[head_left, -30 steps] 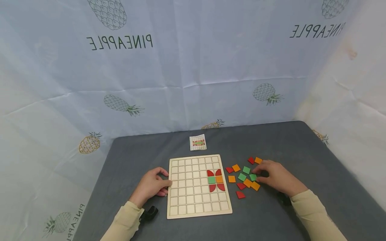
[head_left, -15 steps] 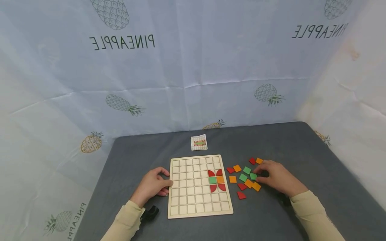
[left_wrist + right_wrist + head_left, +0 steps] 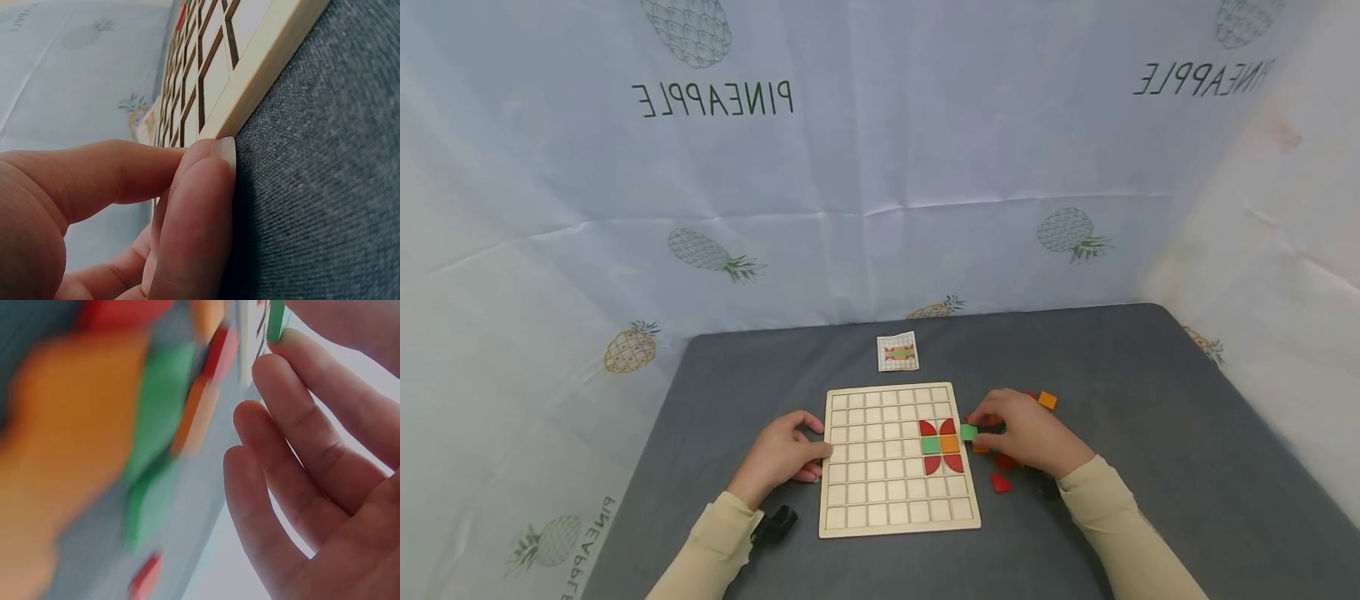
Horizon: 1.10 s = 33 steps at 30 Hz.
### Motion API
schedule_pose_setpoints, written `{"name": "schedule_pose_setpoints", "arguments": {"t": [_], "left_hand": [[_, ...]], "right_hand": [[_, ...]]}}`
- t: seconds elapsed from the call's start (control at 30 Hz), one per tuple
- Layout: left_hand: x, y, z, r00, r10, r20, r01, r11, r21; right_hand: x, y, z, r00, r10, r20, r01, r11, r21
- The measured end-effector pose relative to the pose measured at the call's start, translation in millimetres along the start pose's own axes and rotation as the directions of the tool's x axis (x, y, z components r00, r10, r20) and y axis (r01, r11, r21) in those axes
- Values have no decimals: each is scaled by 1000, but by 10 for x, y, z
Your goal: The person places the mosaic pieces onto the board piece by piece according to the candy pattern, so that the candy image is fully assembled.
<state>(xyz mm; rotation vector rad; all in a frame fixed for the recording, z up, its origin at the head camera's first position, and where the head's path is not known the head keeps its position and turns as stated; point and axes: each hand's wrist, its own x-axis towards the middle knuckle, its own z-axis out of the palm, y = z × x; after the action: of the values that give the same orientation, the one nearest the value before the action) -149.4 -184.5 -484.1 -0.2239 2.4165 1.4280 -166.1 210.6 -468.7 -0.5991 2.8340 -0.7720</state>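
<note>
Between thumb and fingertips, my right hand (image 3: 1022, 427) pinches a green square tile (image 3: 969, 432) just off the right edge of the wooden grid board (image 3: 857, 493). The right wrist view has that tile (image 3: 276, 322) at its top edge, the other fingers spread below. My left hand (image 3: 781, 452) grips the board's left edge, thumb and finger meeting at its corner in the left wrist view (image 3: 206, 187). Set in the board's right part are red quarter-round tiles (image 3: 953, 463), a green square (image 3: 931, 445) and an orange square (image 3: 950, 443).
Loose tiles lie right of the board, partly hidden under my right hand: a red quarter-round (image 3: 1000, 482), an orange square (image 3: 1047, 401) and several others. A small pattern card (image 3: 897, 352) lies behind the board on the dark table (image 3: 760, 375). A pineapple-print curtain (image 3: 880, 267) hangs behind.
My right hand has moved left from the loose tiles to beside the board, carrying a green square tile. My left hand stays at the board's left edge.
</note>
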Motion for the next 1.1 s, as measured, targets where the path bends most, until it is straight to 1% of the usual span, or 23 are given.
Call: {"name": "schedule_pose_setpoints", "arguments": {"t": [0.23, 0.43, 0.63, 1.1], "left_hand": [[14, -5, 0, 1000, 1, 3, -1, 1000, 0], [9, -9, 5, 1000, 1, 3, -1, 1000, 0], [9, -7, 3, 1000, 0, -3, 0, 1000, 4], [20, -5, 9, 1000, -2, 6, 1, 1000, 6]], "right_hand": [[220, -360, 204, 993, -115, 3, 115, 993, 1], [321, -554, 335, 984, -177, 11, 177, 984, -26], [345, -619, 380, 972, -234, 5, 234, 968, -93], [341, -627, 424, 976, -219, 6, 218, 967, -131]]}}
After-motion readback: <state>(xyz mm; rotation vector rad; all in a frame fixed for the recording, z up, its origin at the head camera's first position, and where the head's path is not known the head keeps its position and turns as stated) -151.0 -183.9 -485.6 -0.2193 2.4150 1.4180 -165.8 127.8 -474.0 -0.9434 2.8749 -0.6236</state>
